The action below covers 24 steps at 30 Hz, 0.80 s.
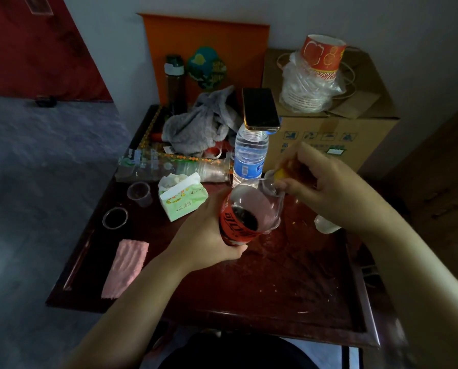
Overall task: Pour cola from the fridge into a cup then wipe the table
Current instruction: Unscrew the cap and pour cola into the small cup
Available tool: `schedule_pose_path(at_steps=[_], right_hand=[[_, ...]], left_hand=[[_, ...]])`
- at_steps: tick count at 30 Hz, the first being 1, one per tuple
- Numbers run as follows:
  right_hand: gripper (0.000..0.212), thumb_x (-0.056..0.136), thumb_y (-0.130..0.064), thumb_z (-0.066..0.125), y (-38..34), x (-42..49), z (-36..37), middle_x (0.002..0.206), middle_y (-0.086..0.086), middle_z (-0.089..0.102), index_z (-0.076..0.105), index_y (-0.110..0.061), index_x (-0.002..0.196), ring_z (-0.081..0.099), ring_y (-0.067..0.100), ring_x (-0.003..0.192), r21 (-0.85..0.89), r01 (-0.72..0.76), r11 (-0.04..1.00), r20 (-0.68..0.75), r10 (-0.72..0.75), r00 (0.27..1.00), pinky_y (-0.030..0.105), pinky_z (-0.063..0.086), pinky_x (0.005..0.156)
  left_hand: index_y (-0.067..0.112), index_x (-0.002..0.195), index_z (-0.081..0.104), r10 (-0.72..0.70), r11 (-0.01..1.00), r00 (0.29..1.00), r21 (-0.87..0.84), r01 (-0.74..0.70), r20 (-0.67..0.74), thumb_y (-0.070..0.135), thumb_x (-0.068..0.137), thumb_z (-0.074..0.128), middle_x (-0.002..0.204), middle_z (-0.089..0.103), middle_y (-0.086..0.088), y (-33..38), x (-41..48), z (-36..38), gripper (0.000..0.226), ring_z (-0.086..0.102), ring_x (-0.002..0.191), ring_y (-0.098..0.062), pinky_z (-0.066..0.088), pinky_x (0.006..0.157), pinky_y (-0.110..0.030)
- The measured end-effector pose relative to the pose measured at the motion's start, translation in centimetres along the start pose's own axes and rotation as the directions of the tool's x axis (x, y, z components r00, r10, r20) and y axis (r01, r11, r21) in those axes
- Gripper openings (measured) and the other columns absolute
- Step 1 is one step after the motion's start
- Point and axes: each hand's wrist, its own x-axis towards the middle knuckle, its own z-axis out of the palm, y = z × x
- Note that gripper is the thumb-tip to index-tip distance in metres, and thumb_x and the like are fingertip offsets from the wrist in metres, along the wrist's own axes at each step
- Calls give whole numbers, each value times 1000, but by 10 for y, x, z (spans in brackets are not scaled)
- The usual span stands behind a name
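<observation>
A cola bottle [245, 213] with a red label and a little dark cola inside stands tilted on the dark red table [275, 294]. My left hand [206, 235] is wrapped around its lower body. At the bottle's neck, my right hand [326, 187] has its fingers closed on the yellow cap [279, 174]; that spot is blurred. Two small clear plastic cups stand at the table's left: one [115, 218] holds dark liquid, the other [139, 194] looks almost empty. A pink cloth [125, 265] lies flat near the left edge.
A green tissue pack [182, 201] sits left of the bottle. Behind it a water bottle [249, 158] carries a phone [260, 109]. A grey rag [201, 123], a sleeve of plastic cups [196, 169] and a cardboard box [337, 121] crowd the back. A white object [326, 225] lies under my right wrist.
</observation>
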Motion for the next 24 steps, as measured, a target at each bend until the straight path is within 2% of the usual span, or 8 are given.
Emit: schedule_pose_path(at_steps=[1,3,5,9,14,18,22,24], right_hand=[[31,83,-53,56,0,0,-1,81,0,61,51,-26,98,57,14,72,-53,-22,998,1,22,1000,34,47,66],[43,77,-63,50,-3,-1,1,74,-5,61,50,-23,94,57,9,66,-153,-99,983,-93,85,992,29,45,59],[42,77,-63,52,-6,0,5,66,-6,60,51,-21,83,56,6,61,-223,-184,957,-196,141,970,25,39,52],[35,77,-59,62,-9,0,4,64,-10,60,53,-26,74,54,3,61,-237,-274,932,-179,235,955,22,35,51],[33,81,-52,59,-13,-1,4,62,-4,58,55,-19,77,55,9,59,-256,-233,938,-161,196,967,27,38,53],[25,79,-48,57,-10,-3,-5,79,-10,62,57,-25,87,58,6,73,-184,-148,972,4,151,988,34,47,67],[22,79,-28,69,-3,-5,-12,95,-13,61,65,-25,100,60,7,85,-53,-25,998,91,29,995,26,48,76],[30,79,-19,72,1,-6,-12,102,-12,61,65,-27,107,61,9,89,-44,6,999,86,-2,996,28,49,79]], left_hand=[[37,130,36,-1,1000,1000,7,1,-3,31,57,85,113,52,22,-1,0,1,88,52,105,5,47,83,-18],[35,130,37,1,1000,1000,18,-1,-10,32,57,85,114,53,20,-2,0,2,88,52,106,2,49,84,-24],[33,129,39,10,999,1000,44,-9,-22,32,56,84,113,53,19,-3,1,3,85,54,104,0,51,82,-30],[31,129,39,22,995,998,100,-16,-58,32,56,83,111,52,18,-4,-1,3,85,52,100,0,51,80,-28],[30,128,39,43,993,998,108,-37,-49,29,56,84,106,47,24,-3,0,5,85,50,99,3,45,77,-13],[32,125,39,29,995,999,97,-25,-41,30,55,84,103,45,33,-6,-1,4,84,47,97,15,39,72,-3],[34,127,38,-3,997,1000,83,5,-20,32,56,84,104,45,34,-6,-2,3,85,45,98,19,37,72,-1],[36,126,37,-6,998,1000,70,7,-16,33,56,84,106,46,32,-7,-1,3,85,47,100,15,38,73,-4]])
